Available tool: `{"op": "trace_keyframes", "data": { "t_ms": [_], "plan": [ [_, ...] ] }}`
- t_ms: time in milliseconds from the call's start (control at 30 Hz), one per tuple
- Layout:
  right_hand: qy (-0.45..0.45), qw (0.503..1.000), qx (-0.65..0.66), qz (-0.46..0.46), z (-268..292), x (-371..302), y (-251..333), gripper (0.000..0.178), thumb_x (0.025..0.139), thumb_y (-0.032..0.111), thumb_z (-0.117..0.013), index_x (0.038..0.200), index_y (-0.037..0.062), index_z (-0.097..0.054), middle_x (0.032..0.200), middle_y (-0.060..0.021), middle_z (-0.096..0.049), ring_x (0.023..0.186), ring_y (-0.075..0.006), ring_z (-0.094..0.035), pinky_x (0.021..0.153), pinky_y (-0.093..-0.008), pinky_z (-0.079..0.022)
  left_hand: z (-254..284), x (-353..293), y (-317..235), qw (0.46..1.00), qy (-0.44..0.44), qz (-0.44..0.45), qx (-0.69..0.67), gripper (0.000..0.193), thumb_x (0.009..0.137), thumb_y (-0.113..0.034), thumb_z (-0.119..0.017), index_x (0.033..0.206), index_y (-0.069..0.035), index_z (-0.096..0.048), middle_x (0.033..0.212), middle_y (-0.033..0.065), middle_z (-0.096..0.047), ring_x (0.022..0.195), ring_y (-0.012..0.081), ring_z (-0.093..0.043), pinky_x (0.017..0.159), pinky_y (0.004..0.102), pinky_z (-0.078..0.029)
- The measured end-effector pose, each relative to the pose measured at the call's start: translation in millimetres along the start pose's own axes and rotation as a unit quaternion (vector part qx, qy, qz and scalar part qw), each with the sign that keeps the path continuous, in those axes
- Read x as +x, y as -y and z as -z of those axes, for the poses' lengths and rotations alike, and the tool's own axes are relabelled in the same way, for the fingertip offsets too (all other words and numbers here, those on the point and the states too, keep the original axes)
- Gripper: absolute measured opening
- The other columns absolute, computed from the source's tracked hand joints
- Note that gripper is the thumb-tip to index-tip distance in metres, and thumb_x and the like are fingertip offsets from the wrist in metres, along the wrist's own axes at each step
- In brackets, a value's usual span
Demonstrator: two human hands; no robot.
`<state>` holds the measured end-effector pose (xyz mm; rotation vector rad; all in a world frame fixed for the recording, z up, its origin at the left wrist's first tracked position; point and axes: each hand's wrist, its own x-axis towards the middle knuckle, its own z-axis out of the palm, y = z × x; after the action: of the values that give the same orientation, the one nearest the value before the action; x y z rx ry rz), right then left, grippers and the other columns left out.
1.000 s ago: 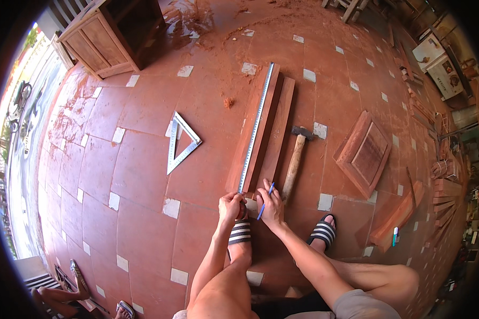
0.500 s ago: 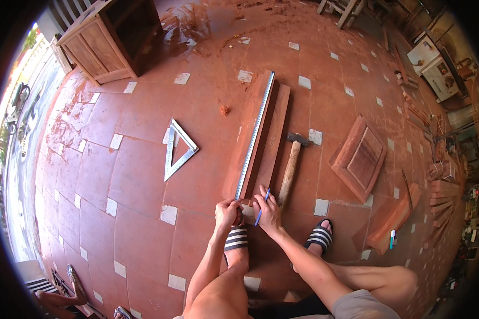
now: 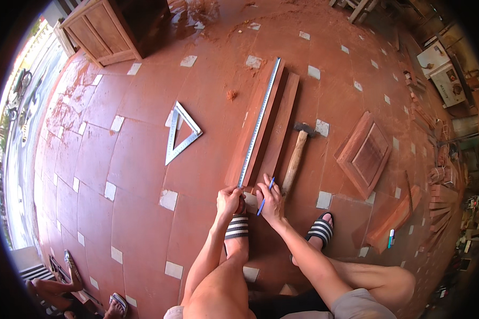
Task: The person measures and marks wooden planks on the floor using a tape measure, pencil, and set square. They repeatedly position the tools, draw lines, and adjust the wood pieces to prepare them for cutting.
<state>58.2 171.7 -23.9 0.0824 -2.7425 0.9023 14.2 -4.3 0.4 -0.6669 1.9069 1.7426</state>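
Observation:
In my left hand (image 3: 229, 200), closed at the near end of two long reddish-brown pieces of wood, is the near end of a tape measure (image 3: 259, 122). Its pale blade runs straight along the left piece of wood (image 3: 247, 139) to the far end; a dark reddish part, perhaps the case, shows beside my fingers. My right hand (image 3: 271, 203) pinches a blue pen (image 3: 266, 195), slanted across the fingers, beside the near end of the right piece of wood (image 3: 282, 122). A hammer (image 3: 295, 159) with a wooden handle lies just right of the wood.
A metal triangle square (image 3: 182, 133) lies to the left. On the right are a panelled wooden piece (image 3: 364, 154) and a wood block (image 3: 391, 223) with a marker (image 3: 391, 238). A wooden cabinet (image 3: 98, 34) stands far left. Another person's feet (image 3: 117, 305) show lower left.
The view has shifted a little, so the floor things sit slightly higher and mostly farther right. Both hands stay near the wood's near end, still holding the tape measure and the pen.

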Motion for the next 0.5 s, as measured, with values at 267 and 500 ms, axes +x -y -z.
{"op": "trace_keyframes", "data": {
  "t_ms": [267,500],
  "plan": [
    [-0.012,0.999,-0.007,0.029,-2,1,0,0.030,0.096,0.007,-0.073,0.125,-0.0002,-0.066,0.152,-0.0312,-0.059,0.134,-0.0504,-0.061,0.110,-0.0536,-0.053,-1,0,1,1.000,-0.017,0.000,-0.023,0.026,0.102,-0.013,-0.060,0.088,0.000,-0.077,0.066,0.0013,-0.064,0.046,0.0075,-0.052,0.041,0.0276,-0.039],
    [-0.008,0.999,-0.008,0.034,0,3,1,0.032,0.096,0.007,-0.073,0.126,-0.0007,-0.066,0.151,-0.0311,-0.059,0.133,-0.0502,-0.061,0.110,-0.0535,-0.053,8,-1,-2,0.999,0.021,0.039,0.009,0.025,0.099,-0.019,-0.062,0.099,-0.004,-0.083,0.071,0.0020,-0.073,0.053,0.0097,-0.063,0.054,0.0285,-0.051]
  ]
}}
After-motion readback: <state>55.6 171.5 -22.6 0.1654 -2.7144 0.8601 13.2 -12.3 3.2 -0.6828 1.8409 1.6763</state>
